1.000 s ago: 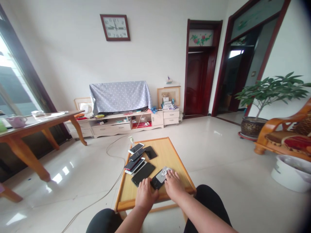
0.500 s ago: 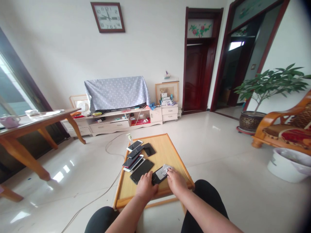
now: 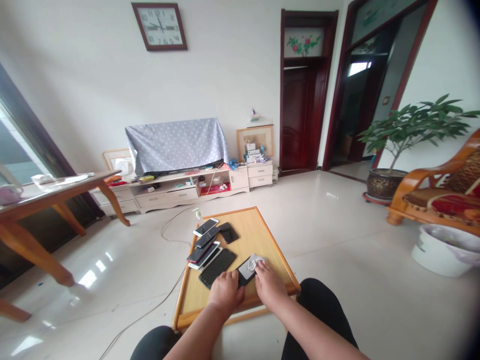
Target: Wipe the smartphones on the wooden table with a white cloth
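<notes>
On a small wooden table point(image 3: 258, 227) in front of me lies a dark phone point(image 3: 245, 271) with a pale patch on its upper face. My left hand point(image 3: 225, 291) grips its near left end, fingers curled over the edge. A crumpled white tissue point(image 3: 257, 260) sits on the phone's far right part, with the fingers of my right hand point(image 3: 269, 282) pressed on it. Left of that phone is a larger black phone point(image 3: 218, 267), close to my left fingers. Beyond it several phones point(image 3: 204, 252) overlap in a row, and another black phone point(image 3: 228, 232) lies beside them.
A pump bottle point(image 3: 197, 215) stands at the table's far left corner. A cable point(image 3: 150, 307) runs over the floor on the left. To the right are a white bucket point(image 3: 437, 255), a wooden chair point(image 3: 420, 180) and a potted plant point(image 3: 386, 185).
The view has shifted slightly to the right. My right hand and the tissue remain on the phone with only a small movement; the left hand keeps its grip.
</notes>
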`<action>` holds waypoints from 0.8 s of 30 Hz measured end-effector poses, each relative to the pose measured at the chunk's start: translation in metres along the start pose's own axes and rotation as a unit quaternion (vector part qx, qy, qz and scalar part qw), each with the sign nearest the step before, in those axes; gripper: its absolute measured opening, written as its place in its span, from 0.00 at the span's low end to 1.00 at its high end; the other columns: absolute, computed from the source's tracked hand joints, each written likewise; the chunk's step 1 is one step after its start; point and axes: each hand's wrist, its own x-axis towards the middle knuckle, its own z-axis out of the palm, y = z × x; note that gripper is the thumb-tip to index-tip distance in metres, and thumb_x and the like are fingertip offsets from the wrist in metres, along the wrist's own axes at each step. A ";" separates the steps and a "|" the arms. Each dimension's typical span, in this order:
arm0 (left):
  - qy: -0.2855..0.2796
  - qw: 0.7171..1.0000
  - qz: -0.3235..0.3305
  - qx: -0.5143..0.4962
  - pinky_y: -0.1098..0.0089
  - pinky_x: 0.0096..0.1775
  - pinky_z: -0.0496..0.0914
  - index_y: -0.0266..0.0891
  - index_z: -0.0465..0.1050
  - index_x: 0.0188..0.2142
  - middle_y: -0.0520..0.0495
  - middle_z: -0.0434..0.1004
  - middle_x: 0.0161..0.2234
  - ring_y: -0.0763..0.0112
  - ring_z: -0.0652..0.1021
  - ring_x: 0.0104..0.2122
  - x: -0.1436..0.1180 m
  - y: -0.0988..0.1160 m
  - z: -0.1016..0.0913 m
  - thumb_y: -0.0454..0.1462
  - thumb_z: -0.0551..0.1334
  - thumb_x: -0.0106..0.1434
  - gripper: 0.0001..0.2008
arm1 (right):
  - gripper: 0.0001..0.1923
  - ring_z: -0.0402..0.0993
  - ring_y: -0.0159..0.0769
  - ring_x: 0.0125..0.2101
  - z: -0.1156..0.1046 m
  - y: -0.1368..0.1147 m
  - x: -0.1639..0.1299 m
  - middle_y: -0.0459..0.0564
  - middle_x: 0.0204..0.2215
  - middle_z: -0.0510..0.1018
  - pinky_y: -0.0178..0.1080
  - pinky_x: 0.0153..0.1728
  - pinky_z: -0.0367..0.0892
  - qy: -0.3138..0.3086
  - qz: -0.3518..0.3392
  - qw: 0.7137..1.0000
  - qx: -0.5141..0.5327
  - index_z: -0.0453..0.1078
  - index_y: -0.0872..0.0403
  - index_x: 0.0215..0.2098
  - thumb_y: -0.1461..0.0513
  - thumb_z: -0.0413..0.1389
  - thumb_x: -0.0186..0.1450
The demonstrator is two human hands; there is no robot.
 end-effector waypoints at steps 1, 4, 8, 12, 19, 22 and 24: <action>0.000 1.000 0.003 0.005 0.60 0.48 0.68 0.40 0.72 0.46 0.40 0.78 0.44 0.54 0.76 0.47 0.000 0.001 -0.001 0.42 0.61 0.59 0.16 | 0.26 0.54 0.46 0.67 0.001 0.002 0.000 0.56 0.65 0.64 0.46 0.66 0.52 0.005 0.005 1.000 -0.001 0.65 0.57 0.64 0.62 0.42 0.69; 0.002 1.000 0.009 0.018 0.59 0.47 0.69 0.39 0.74 0.44 0.38 0.78 0.43 0.53 0.77 0.47 -0.002 0.003 -0.003 0.42 0.61 0.60 0.14 | 0.27 0.56 0.46 0.66 0.006 0.006 -0.006 0.55 0.65 0.64 0.48 0.66 0.52 0.020 -0.010 1.000 0.002 0.64 0.54 0.64 0.62 0.44 0.69; 0.006 0.999 0.011 0.032 0.59 0.48 0.70 0.38 0.75 0.42 0.38 0.79 0.42 0.54 0.78 0.46 -0.003 0.004 -0.007 0.42 0.60 0.63 0.12 | 0.28 0.59 0.45 0.64 0.006 0.003 -0.012 0.55 0.65 0.63 0.46 0.64 0.56 0.040 0.014 0.999 0.027 0.61 0.55 0.66 0.62 0.43 0.68; 0.012 0.999 -0.001 0.042 0.59 0.45 0.71 0.38 0.74 0.43 0.38 0.80 0.40 0.55 0.80 0.44 0.000 0.005 -0.013 0.41 0.53 0.68 0.14 | 0.30 0.68 0.47 0.59 -0.006 -0.014 -0.010 0.55 0.63 0.67 0.44 0.56 0.65 0.040 0.054 0.995 0.078 0.56 0.52 0.68 0.61 0.45 0.68; 0.006 0.999 -0.037 0.028 0.64 0.39 0.72 0.38 0.71 0.46 0.39 0.81 0.35 0.58 0.82 0.37 0.009 0.001 -0.019 0.41 0.45 0.72 0.18 | 0.19 0.75 0.42 0.46 -0.008 -0.034 -0.014 0.49 0.47 0.79 0.39 0.48 0.65 0.030 -0.053 0.992 0.113 0.72 0.47 0.51 0.64 0.44 0.69; 0.002 0.998 -0.055 0.009 0.65 0.39 0.72 0.37 0.69 0.46 0.38 0.81 0.35 0.58 0.82 0.37 0.013 -0.004 -0.017 0.39 0.45 0.72 0.16 | 0.16 0.74 0.42 0.43 -0.009 -0.027 -0.005 0.51 0.42 0.78 0.39 0.43 0.65 0.075 -0.008 0.994 0.081 0.71 0.49 0.51 0.64 0.48 0.68; 0.001 0.998 -0.062 -0.009 0.65 0.38 0.71 0.37 0.69 0.46 0.39 0.81 0.35 0.59 0.82 0.37 0.015 -0.006 -0.015 0.39 0.47 0.71 0.15 | 0.12 0.73 0.43 0.42 -0.009 -0.024 0.003 0.52 0.40 0.76 0.39 0.40 0.64 0.088 0.002 0.995 0.052 0.72 0.49 0.47 0.63 0.52 0.66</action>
